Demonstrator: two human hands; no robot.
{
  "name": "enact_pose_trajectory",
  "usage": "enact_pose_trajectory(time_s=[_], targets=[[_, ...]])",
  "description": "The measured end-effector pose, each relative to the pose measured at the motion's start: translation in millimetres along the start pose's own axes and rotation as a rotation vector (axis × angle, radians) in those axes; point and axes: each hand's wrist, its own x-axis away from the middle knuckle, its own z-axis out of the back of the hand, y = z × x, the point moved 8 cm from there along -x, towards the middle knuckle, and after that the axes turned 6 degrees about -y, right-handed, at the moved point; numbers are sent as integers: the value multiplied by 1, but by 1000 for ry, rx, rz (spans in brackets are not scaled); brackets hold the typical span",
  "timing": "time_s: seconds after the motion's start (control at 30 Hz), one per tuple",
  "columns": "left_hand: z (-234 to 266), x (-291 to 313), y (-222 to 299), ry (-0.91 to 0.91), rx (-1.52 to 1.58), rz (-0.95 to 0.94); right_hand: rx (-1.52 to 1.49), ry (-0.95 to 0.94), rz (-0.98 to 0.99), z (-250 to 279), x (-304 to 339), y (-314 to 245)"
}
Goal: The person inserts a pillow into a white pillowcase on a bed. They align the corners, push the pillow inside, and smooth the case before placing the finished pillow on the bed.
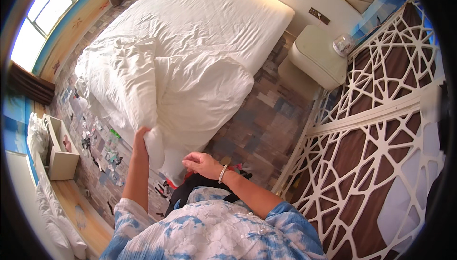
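Note:
A rumpled white duvet [200,84] lies bunched over the foot of the bed, and one end hangs toward me. My left hand [143,135] is closed on the hanging edge of the duvet, its fingers partly hidden by the cloth. To its right, my right hand [203,165] hovers in front of my body, with a bracelet [222,173] at the wrist. The right fingers are loosely bent, nothing shows in them, and they stay just apart from the hanging cloth. Beneath the duvet, the mattress [204,12] wears a creased white sheet.
A pale bedside cabinet [316,53] with a clear jar [343,45] stands right of the bed. Along the right side runs a white lattice screen [371,141]. An open white drawer unit [62,153] and pillows [54,222] are at left. The floor [266,112] is wood-patterned.

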Motion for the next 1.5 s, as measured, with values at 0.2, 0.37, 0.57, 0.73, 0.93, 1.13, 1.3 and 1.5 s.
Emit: enact_pose_trajectory(time_s=[0.2,0.37,0.57,0.73,0.93,1.13,1.3,1.5], targets=[[54,-25,-59,116,28,151,194,-41,-104,71,-17,-12],[50,-108,-70,55,47,149,195,-73,-106,151,-63,-30],[-171,-170,55,-141,-99,-227,138,-21,-326,270,-95,-69],[-376,-183,229,-532,189,-37,-513,55,-31,387,-157,-185],[-362,-246,183,-379,-11,-189,-389,-266,-99,384,-257,-274],[-283,-307,-28,-163,-510,-219,-109,184,-517,440,-342,-110],[-224,-238,-41,445,-1113,-56,-272,193,-464,471,-355,-84],[-283,-280,-91,599,-973,166,-557,-141,35,610,-363,-281]])
